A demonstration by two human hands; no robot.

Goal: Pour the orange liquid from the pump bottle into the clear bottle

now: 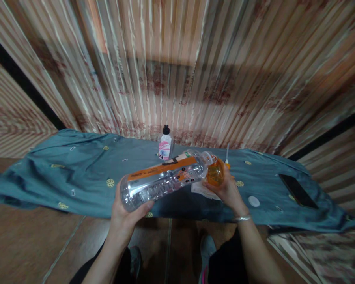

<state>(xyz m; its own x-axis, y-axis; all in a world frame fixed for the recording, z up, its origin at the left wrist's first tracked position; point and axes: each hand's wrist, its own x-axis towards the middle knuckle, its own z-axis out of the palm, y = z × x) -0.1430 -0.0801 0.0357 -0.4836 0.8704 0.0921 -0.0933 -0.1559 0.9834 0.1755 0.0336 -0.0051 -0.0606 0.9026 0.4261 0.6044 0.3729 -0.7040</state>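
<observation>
My left hand is wrapped round the base of a large clear bottle with an orange label. The bottle lies tilted in the air, its neck pointing right and raised above its base. My right hand holds a small orange container at the mouth of the bottle. The bottle's neck meets or overlaps the container's opening; whether they touch I cannot tell. Below them, a white paper or cloth lies on the blue-green tablecloth.
Behind the large bottle stands a small pink-and-white bottle with a black cap. A white pump top shows behind my right hand. To the right lie a round white lid and a dark phone. A patterned curtain hangs behind.
</observation>
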